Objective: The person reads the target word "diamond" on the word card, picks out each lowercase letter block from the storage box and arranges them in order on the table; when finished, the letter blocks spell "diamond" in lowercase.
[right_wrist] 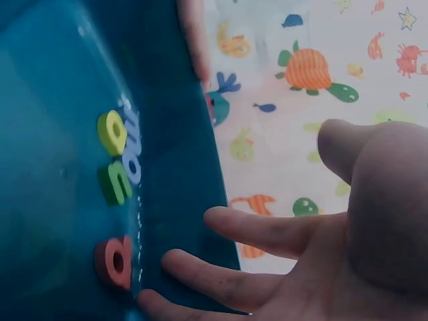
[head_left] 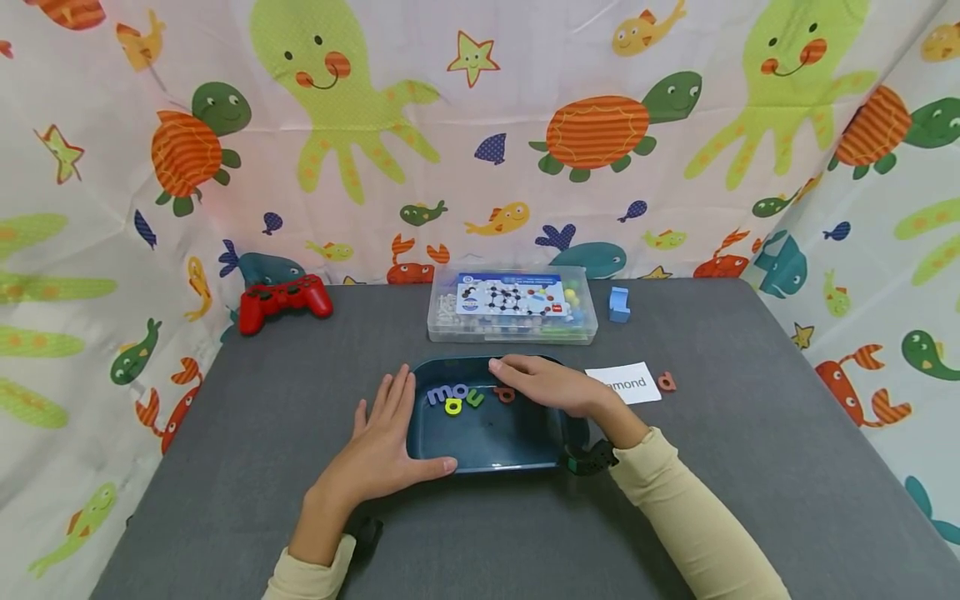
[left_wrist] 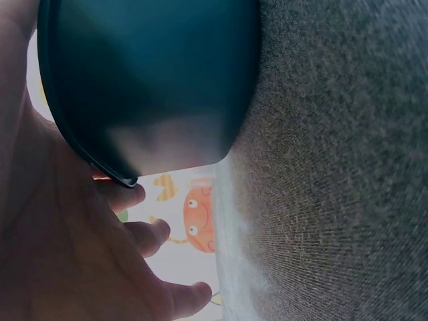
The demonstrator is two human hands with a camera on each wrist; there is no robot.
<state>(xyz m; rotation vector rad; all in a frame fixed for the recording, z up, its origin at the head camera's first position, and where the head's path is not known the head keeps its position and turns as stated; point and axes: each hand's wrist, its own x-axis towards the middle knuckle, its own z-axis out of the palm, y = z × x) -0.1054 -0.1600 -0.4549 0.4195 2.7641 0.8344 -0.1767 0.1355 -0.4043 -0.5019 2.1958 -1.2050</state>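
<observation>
A dark blue tray (head_left: 480,446) stands in front of the person. My left hand (head_left: 382,442) rests along its left end, fingers straight and thumb over the near rim. Over the far right part of the tray reaches my right hand (head_left: 551,385), its fingers extended and holding nothing. Several letter pieces lie by the tray's far wall: a purple m (head_left: 437,396), a purple o (head_left: 460,391), a yellow letter (right_wrist: 112,133), a green letter (right_wrist: 115,184) and a red letter (right_wrist: 114,263). In the right wrist view, the spread fingertips are close to the red letter.
Behind the tray sits a clear plastic case (head_left: 513,329) of model parts, with a light blue block (head_left: 619,305) beside it. A red game controller (head_left: 285,302) lies back left. Right of the tray are a word card (head_left: 637,383), partly hidden by the right arm, and another red letter (head_left: 667,382).
</observation>
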